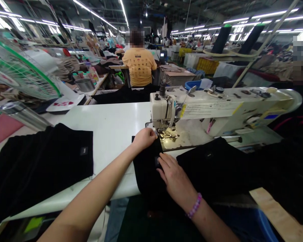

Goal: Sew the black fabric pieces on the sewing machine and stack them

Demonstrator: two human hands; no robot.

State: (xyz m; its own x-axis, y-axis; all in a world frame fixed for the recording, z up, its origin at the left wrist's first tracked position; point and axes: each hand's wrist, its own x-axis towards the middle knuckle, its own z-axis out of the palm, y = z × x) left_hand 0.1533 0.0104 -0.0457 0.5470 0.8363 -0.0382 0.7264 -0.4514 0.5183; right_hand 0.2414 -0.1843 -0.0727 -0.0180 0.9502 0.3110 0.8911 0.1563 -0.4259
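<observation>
A black cloth piece (pixel 147 174) lies at the front of the sewing machine (pixel 164 112) and drops over the table's near edge. My left hand (pixel 145 138) pinches its far end, close beside the presser foot (pixel 163 134). Lower down, my right hand (pixel 173 174) grips the same cloth with thumb and fingers, next to a small dark label (pixel 157 162). A purple bead bracelet (pixel 195 205) circles my right wrist. What the left fingertips press on is partly hidden.
Black labelled pieces lie left (pixel 53 154) and right (pixel 217 161) on the white table (pixel 111 124). A steel flask (pixel 22 114) and a green fan (pixel 22 67) stand left. Thread cones (pixel 222 38) rise behind the machine. A person in yellow (pixel 139 67) sits ahead. A wooden strip (pixel 277 213) juts in lower right.
</observation>
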